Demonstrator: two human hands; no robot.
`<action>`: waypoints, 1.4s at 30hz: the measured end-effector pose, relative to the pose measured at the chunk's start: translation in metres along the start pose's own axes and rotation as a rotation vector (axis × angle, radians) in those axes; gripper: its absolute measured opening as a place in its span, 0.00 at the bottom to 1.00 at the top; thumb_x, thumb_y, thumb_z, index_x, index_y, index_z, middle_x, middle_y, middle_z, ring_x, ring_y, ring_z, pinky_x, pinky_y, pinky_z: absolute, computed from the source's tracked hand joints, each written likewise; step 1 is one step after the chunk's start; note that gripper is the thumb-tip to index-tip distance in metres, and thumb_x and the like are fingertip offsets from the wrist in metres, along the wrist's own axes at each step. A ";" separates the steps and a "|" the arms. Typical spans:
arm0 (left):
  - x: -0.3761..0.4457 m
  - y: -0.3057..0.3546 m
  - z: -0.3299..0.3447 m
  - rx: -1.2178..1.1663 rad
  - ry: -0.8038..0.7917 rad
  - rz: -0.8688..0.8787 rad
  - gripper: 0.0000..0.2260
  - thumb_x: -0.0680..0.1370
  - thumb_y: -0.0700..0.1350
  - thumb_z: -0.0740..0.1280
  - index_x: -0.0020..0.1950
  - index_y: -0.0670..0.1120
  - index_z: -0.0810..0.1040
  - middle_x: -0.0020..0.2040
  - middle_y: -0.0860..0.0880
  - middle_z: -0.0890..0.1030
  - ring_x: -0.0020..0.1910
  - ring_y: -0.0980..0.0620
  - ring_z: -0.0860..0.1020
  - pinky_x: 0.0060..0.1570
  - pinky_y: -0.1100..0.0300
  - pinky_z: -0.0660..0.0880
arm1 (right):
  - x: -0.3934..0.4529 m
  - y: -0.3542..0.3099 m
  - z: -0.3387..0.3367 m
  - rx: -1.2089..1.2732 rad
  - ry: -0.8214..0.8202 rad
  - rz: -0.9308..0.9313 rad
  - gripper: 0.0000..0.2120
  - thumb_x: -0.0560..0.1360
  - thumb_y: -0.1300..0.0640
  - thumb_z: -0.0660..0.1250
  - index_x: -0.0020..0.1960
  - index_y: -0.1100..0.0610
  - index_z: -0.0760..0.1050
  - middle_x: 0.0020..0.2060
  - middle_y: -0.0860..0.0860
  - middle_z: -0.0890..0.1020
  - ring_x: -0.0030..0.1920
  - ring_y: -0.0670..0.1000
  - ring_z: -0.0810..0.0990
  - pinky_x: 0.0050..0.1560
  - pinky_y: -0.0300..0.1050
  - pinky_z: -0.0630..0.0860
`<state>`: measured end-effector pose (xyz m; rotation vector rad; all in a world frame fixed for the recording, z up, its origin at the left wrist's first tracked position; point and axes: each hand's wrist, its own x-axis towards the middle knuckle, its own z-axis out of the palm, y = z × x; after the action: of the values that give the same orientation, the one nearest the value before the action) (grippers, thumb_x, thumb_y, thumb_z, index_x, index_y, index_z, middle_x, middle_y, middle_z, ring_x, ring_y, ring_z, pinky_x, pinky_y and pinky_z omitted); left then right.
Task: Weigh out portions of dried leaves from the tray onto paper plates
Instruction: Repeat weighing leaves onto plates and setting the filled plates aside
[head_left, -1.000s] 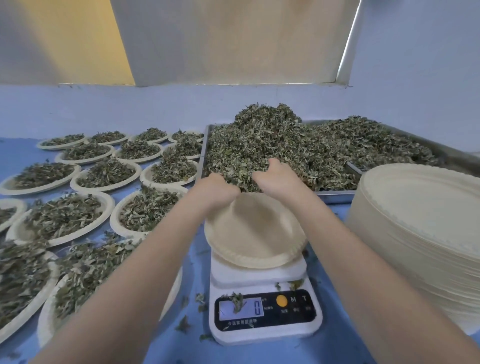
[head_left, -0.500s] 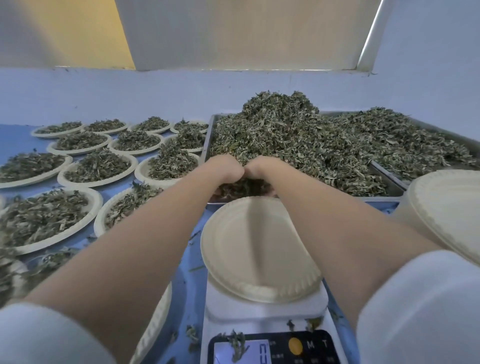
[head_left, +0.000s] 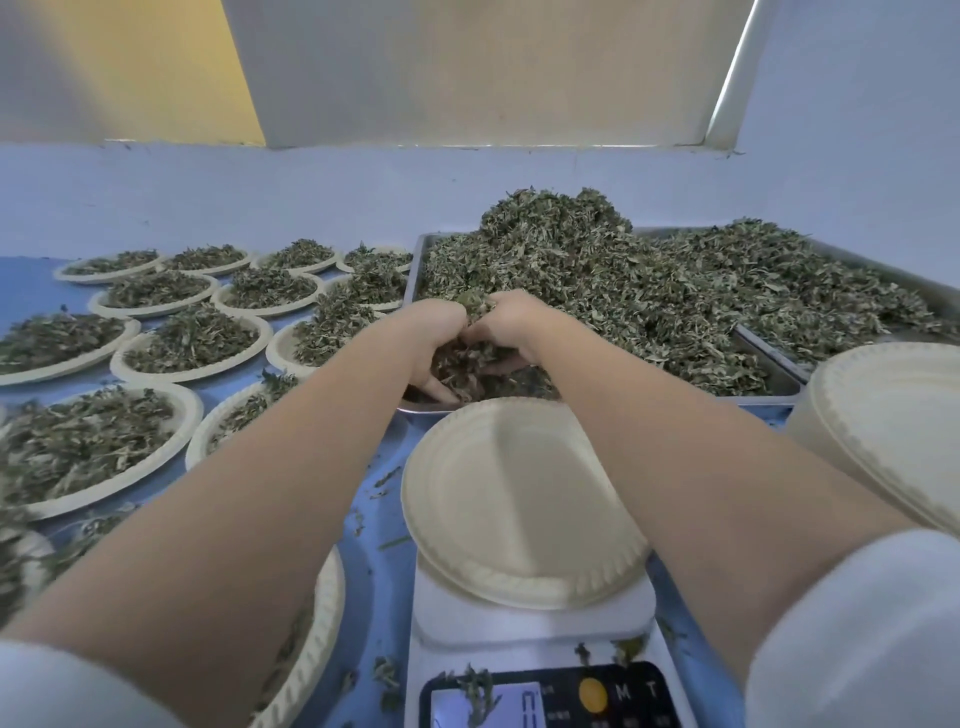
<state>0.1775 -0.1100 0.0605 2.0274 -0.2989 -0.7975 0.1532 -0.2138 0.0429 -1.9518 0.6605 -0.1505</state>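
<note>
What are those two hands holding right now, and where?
Both hands, left and right, cup one clump of dried leaves between them, gripping its sides at the tray's near edge.

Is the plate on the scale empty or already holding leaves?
Empty: the plate on the scale shows only bare cream surface, no leaves.

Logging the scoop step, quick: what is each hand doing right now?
Left hand: curled around a clump of dried leaves at the tray's near edge.
Right hand: cupped around the same clump.
</note>
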 end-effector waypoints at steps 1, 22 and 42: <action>-0.003 0.002 -0.002 -0.024 -0.025 -0.010 0.18 0.80 0.34 0.57 0.70 0.36 0.66 0.63 0.37 0.73 0.66 0.38 0.72 0.40 0.52 0.79 | -0.003 -0.003 -0.002 0.010 0.021 0.007 0.18 0.72 0.61 0.73 0.59 0.62 0.74 0.55 0.56 0.77 0.54 0.56 0.78 0.43 0.52 0.82; -0.114 -0.052 0.023 -0.229 0.187 0.287 0.07 0.77 0.35 0.61 0.39 0.41 0.72 0.38 0.43 0.75 0.37 0.45 0.75 0.34 0.56 0.76 | -0.176 0.017 -0.025 -0.217 0.031 -0.184 0.28 0.71 0.60 0.70 0.70 0.50 0.68 0.43 0.46 0.76 0.42 0.51 0.80 0.30 0.45 0.81; -0.126 -0.103 0.031 -0.123 0.429 0.553 0.18 0.81 0.54 0.56 0.71 0.58 0.68 0.69 0.58 0.69 0.61 0.60 0.67 0.57 0.59 0.60 | -0.183 0.065 -0.020 -0.204 0.384 -0.544 0.23 0.81 0.42 0.51 0.73 0.48 0.64 0.71 0.43 0.67 0.71 0.41 0.62 0.69 0.39 0.57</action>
<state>0.0518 -0.0109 0.0170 1.8123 -0.5151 -0.0344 -0.0329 -0.1573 0.0287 -2.2870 0.3767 -0.8373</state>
